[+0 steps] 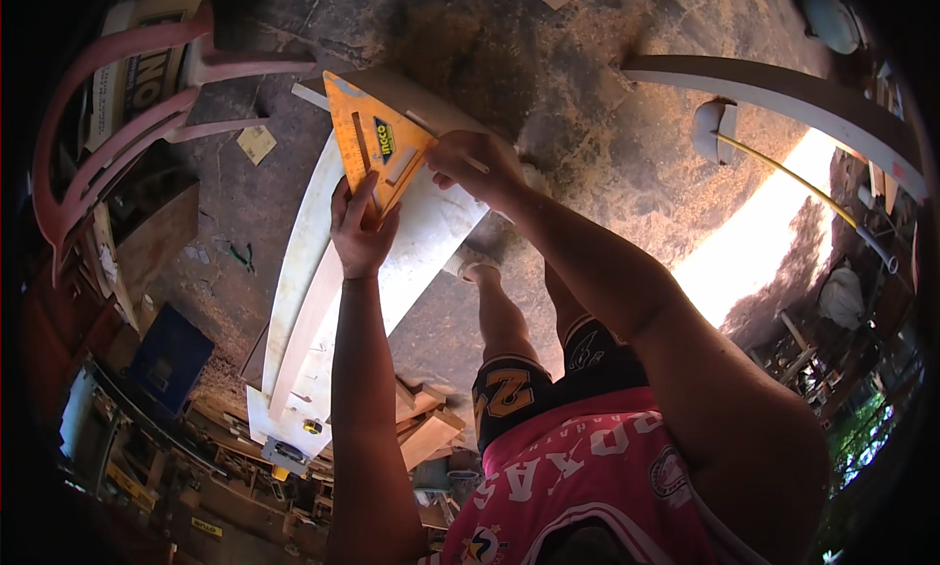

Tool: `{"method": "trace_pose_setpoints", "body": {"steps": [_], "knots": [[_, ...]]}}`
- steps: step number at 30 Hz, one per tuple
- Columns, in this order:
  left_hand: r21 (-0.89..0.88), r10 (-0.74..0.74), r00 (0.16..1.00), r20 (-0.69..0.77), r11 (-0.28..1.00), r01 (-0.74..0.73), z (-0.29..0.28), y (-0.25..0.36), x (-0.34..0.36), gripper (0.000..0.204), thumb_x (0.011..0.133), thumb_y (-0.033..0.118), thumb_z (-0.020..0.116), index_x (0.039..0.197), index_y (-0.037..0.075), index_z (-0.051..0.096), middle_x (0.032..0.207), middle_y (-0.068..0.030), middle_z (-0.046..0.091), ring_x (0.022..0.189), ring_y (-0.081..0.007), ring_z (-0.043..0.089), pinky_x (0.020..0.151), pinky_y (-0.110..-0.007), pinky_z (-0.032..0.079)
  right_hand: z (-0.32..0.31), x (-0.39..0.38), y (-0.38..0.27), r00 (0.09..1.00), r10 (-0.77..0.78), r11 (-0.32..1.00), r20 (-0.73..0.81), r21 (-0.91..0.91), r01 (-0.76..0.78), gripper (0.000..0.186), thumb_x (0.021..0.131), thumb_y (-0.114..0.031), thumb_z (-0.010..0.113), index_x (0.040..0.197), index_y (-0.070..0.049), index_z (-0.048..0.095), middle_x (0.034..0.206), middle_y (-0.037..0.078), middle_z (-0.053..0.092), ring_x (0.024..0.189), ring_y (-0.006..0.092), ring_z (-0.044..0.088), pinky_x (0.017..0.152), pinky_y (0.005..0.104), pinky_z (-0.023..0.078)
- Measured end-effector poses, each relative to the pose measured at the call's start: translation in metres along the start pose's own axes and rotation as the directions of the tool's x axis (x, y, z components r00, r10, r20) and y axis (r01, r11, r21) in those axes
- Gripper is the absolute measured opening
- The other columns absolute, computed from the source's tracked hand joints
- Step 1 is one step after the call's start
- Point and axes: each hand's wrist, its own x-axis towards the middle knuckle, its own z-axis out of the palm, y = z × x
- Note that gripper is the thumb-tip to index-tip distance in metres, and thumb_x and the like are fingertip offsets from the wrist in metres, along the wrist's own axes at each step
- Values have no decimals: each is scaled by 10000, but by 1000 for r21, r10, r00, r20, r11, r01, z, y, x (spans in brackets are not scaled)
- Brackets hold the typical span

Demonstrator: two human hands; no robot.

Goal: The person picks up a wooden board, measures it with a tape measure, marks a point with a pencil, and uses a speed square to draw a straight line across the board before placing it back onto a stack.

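Note:
My left hand (362, 234) grips the lower corner of an orange triangular speed square (357, 115), with its fingers over the face and edge. The square lies across a long, narrow wooden board (305, 345) on a white worktop (416, 257). At the square's right edge, my right hand (472, 164) is closed around a thin, pale stick that looks like a pencil (479, 165); its tip is hidden. Near the worktop's close end sit a yellow-and-black tape measure (312, 426) and a grey tool (284, 454) whose kind is unclear.
A reddish plastic chair (127, 51) stands at the left, and green-handled pliers (242, 258) lie on the floor. Wood offcuts (431, 435) are piled beside the worktop. At the right are a long curved beam (774, 90) and a dustpan (715, 132) with a yellow handle (793, 181).

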Motion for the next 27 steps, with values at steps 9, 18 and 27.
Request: {"method": "trace_pose_setpoints", "body": {"steps": [9,18,27], "knots": [[10,18,1000,-13,1000,-17,3,-4,-1,647,616,44,808,1226,140,615,1221,-152,532,1077,-323,590,856,-399,556,-1,4,11,1000,10,999,3,33,-10,252,906,-222,669,905,26,626,746,76,634,667,116,655,580,246,556],[39,40,999,11,998,-40,3,-9,-4,626,637,57,809,1226,142,613,1237,-183,521,1057,-348,601,832,-411,561,-4,1,5,999,24,1000,46,4,-25,262,919,-234,653,957,25,635,808,87,645,697,130,664,597,252,566],[-59,43,999,-8,997,-44,6,-6,-4,594,699,52,777,1259,130,593,1375,-245,398,1175,-389,558,871,-399,560,-16,-10,-4,940,-176,916,-294,-398,48,267,942,-262,582,1111,-71,662,951,103,695,884,159,663,761,316,529]]}}
